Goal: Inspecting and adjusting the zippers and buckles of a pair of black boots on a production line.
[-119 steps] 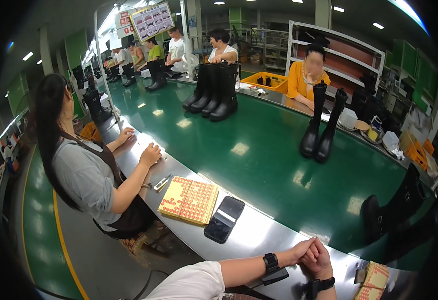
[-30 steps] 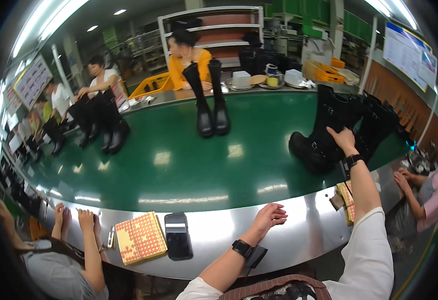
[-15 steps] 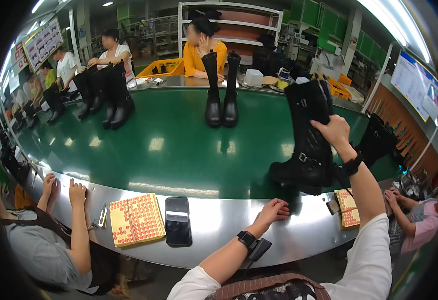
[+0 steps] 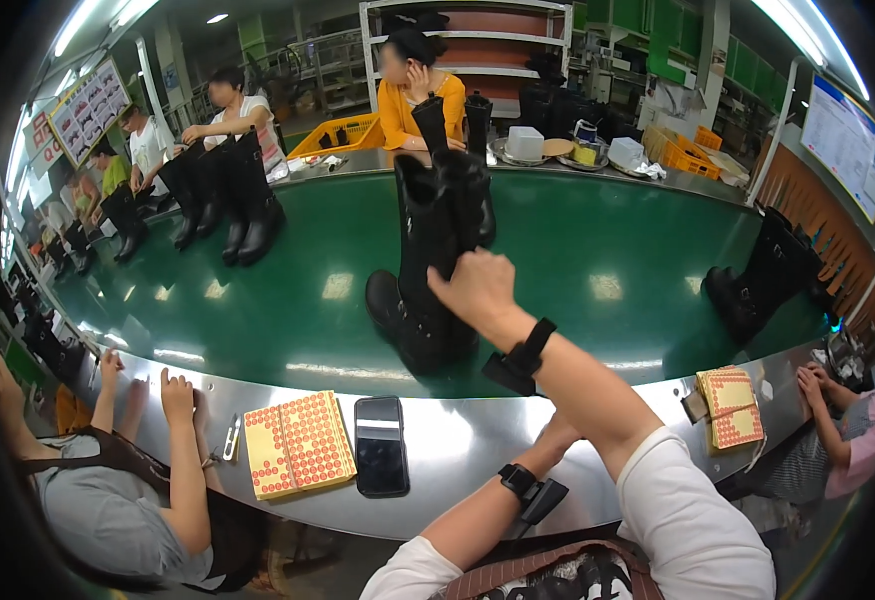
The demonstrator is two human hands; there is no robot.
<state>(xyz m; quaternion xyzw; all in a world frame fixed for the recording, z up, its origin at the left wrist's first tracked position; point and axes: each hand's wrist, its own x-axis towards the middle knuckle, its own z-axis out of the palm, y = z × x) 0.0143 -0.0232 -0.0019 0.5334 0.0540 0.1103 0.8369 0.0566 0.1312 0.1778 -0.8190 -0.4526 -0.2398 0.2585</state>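
Note:
My right hand is closed round the shafts of a pair of tall black boots, just left of the middle of the green belt. They stand upright with a slight tilt, and the hand and forearm cover part of the right boot. My left hand is low over the metal table edge, partly behind my right forearm, so its fingers are hidden. Another pair of black boots stands beyond the held pair and is mostly covered by it.
Left of me lie a black phone, a stack of yellow sheets with red dots and a small metal tool. A similar stack lies right. More boots stand right and far left. Co-workers sit around.
My right hand has carried the boots left and lowered them toward the belt's middle. My left hand has shifted slightly and is now partly behind my right forearm.

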